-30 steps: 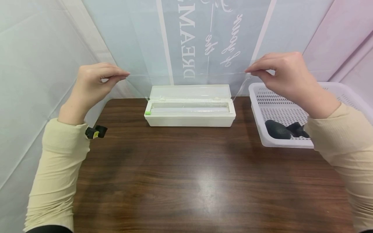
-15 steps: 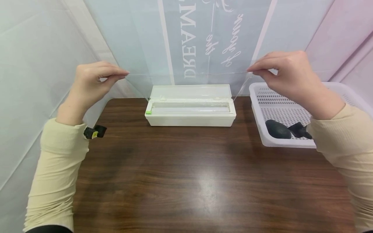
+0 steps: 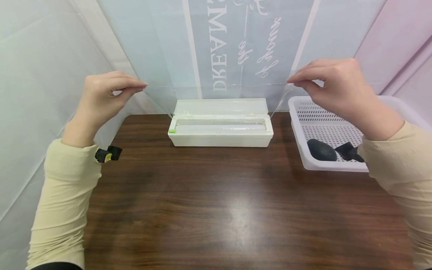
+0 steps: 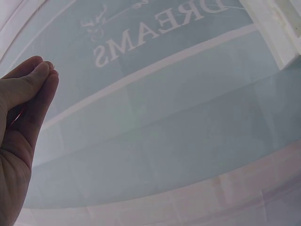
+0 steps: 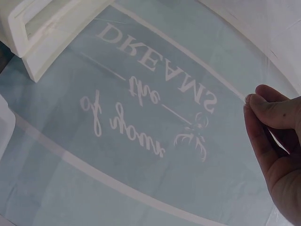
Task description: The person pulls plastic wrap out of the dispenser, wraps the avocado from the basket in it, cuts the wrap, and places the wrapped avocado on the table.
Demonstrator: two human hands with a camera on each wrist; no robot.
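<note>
A sheet of clear plastic wrap (image 3: 216,87) stretches between my two raised hands in the head view. My left hand (image 3: 104,95) pinches its left corner between thumb and fingers; the left wrist view shows the same hand (image 4: 26,103) with fingertips pressed together. At the other corner my right hand (image 3: 337,90) pinches the wrap, its thumb (image 5: 273,113) against the fingers in the right wrist view. The wrap runs down to a white wrap dispenser box (image 3: 221,140), whose lid (image 3: 221,107) stands up at the back. A green slider (image 3: 172,131) sits at the box's left end.
A white perforated basket (image 3: 303,150) stands at the right under my right forearm, with a dark rounded object (image 3: 321,150) and a black piece (image 3: 347,151) inside. The brown wooden table (image 3: 202,210) ends at a printed pale-blue cloth (image 3: 162,48) behind the box.
Both hands have drifted slightly apart, the left one to the left and the right one to the right, still pinching the wrap. The dispenser box stays in place.
</note>
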